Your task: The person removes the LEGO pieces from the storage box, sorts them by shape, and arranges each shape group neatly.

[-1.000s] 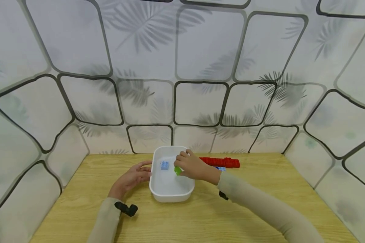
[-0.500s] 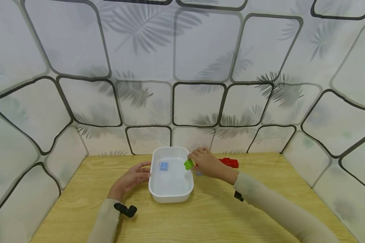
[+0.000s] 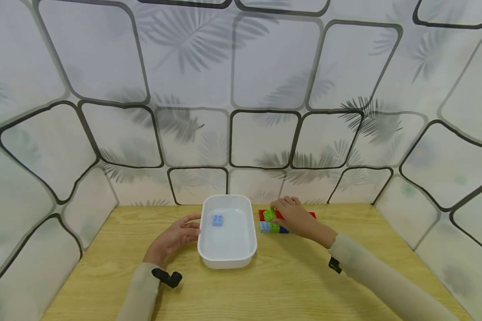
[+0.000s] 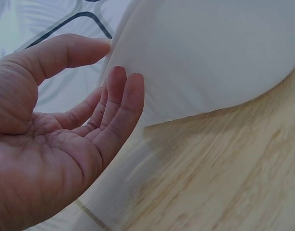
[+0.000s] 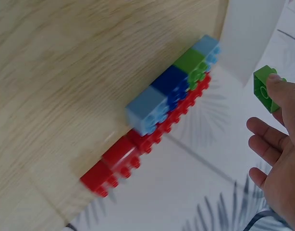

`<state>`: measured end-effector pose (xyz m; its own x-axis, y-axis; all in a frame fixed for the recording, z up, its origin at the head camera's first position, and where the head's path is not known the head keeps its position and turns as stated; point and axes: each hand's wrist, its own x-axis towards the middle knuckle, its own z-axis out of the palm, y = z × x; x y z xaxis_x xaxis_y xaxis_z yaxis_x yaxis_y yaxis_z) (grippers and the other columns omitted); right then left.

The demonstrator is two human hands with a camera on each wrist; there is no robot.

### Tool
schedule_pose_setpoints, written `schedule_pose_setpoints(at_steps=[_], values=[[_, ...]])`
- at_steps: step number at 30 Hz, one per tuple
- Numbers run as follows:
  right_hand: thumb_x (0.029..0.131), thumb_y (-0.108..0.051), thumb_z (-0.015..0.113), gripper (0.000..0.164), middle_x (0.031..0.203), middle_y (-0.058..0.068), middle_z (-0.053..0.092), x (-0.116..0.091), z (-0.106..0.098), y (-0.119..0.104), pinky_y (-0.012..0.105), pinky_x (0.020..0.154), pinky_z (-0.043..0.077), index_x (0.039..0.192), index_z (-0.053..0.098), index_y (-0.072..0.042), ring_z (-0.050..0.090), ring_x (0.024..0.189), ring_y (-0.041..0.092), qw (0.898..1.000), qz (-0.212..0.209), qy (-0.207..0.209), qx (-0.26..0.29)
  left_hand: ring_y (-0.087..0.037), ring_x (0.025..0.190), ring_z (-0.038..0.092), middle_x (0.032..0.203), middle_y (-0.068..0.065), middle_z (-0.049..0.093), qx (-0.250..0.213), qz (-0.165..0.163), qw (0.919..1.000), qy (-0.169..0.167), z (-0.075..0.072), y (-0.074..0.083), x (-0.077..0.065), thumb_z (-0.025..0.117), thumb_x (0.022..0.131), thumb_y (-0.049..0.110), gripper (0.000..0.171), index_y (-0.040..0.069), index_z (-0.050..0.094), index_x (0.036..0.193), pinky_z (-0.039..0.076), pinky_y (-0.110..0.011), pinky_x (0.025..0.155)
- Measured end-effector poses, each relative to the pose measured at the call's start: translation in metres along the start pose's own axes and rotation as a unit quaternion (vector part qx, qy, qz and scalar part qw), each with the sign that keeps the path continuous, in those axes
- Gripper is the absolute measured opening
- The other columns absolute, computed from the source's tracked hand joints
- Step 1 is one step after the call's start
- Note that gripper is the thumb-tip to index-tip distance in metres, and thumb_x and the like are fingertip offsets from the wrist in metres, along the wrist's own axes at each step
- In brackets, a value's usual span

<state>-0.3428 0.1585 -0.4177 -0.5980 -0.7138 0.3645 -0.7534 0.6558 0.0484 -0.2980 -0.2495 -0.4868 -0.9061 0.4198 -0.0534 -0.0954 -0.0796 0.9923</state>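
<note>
My right hand pinches a green toy brick between thumb and fingers, over the row of red bricks. In the right wrist view the held brick shows its hollow underside. Along the red row stands a line of bricks: light blue, dark blue, green and another light blue. My left hand has its fingers loosely bent at the left side of a white plastic tub; its thumb tip meets the wall in the left wrist view.
A single light blue brick lies inside the tub, toward the back left. The wooden table runs back to a patterned cloth wall, which also closes in both sides.
My right hand has carried the green brick out of the tub and rightward to the brick rows. The left hand has stayed at the tub's side.
</note>
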Motion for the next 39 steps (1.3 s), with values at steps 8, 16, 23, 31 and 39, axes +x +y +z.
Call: schedule_pose_setpoints(at_steps=[8,16,23,31,39], values=[[0.086,-0.023,0.081,0.040,0.105,0.009,0.064,-0.031,0.002,0.029,0.050,0.085,0.045,0.115,0.060,-0.006,0.055,0.094,0.028,0.999,0.010,0.026,-0.017,-0.011,0.104,0.069,0.122,-0.007,0.063,0.001,0.003,1.0000,-0.006,0.000,-0.001,0.000,0.057,0.101,0.001,0.068,-0.007,0.019,0.158,0.059,-0.027,0.092],[0.086,-0.026,0.081,0.040,0.103,0.010,0.065,-0.055,0.006,0.053,0.053,0.084,0.048,0.113,0.060,-0.006,0.056,0.097,0.030,0.998,0.029,0.032,-0.048,-0.011,0.103,0.070,0.120,-0.004,0.064,0.006,0.001,1.0000,-0.004,-0.001,0.001,0.001,0.058,0.101,0.002,0.067,-0.007,0.021,0.157,0.059,-0.027,0.092],[0.085,-0.026,0.082,0.041,0.108,0.011,0.066,-0.075,0.013,0.067,0.055,0.089,0.046,0.114,0.061,-0.006,0.057,0.101,0.033,0.997,0.044,0.029,-0.051,-0.009,0.104,0.069,0.120,-0.003,0.066,0.006,0.008,0.9999,-0.008,-0.002,-0.001,0.000,0.057,0.101,-0.001,0.066,-0.008,0.021,0.157,0.059,-0.027,0.092],[0.082,-0.023,0.083,0.042,0.100,0.009,0.063,-0.090,0.018,0.073,0.050,0.076,0.048,0.113,0.061,-0.005,0.055,0.091,0.029,0.996,0.028,0.048,-0.065,-0.009,0.102,0.070,0.116,0.002,0.066,-0.005,0.009,0.9999,-0.008,0.000,0.000,0.000,0.056,0.101,-0.001,0.066,-0.009,0.021,0.156,0.059,-0.027,0.092],[0.087,-0.028,0.080,0.037,0.096,0.006,0.061,-0.097,0.025,0.073,0.049,0.078,0.046,0.110,0.060,-0.008,0.054,0.090,0.026,0.997,0.061,0.010,-0.037,-0.010,0.103,0.070,0.119,-0.002,0.064,-0.004,0.003,1.0000,-0.004,0.001,0.000,0.000,0.057,0.101,0.000,0.068,-0.008,0.021,0.157,0.059,-0.027,0.092]])
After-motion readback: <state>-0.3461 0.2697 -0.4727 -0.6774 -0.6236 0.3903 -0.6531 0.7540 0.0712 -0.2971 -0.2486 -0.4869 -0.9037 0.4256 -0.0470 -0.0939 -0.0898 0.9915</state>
